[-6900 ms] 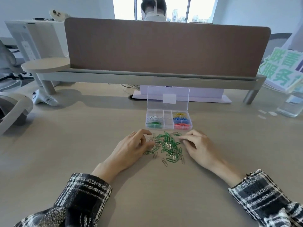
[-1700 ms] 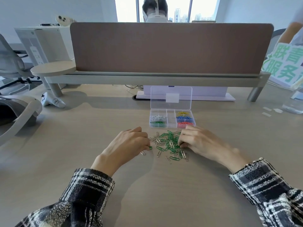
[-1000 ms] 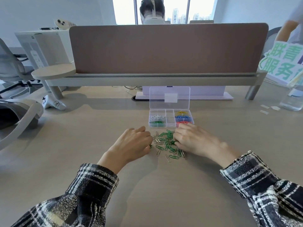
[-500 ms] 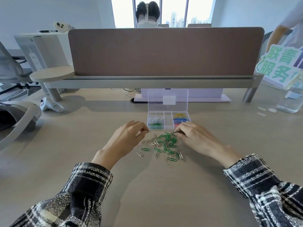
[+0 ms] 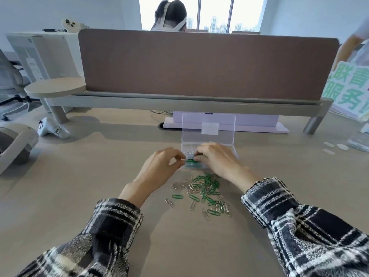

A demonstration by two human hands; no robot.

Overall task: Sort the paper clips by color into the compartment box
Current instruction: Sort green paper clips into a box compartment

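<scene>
Paper clips (image 5: 201, 190): green and silver, scattered on the tabletop (image 5: 79, 176) just before the compartment box (image 5: 207, 124);
Left hand (image 5: 163, 166): fingertips pinched together at the box's left edge; contents cannot be told;
Right hand (image 5: 217, 160): curled over the box; hold cannot be told

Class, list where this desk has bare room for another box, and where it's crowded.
Free: desk left of the left hand, toward the white controller; right of the right hand, toward the paper scraps. Crowded: clip pile and compartment box.

Bright daylight from rear window (image 5: 215, 15), soft shadows, warped edges
</scene>
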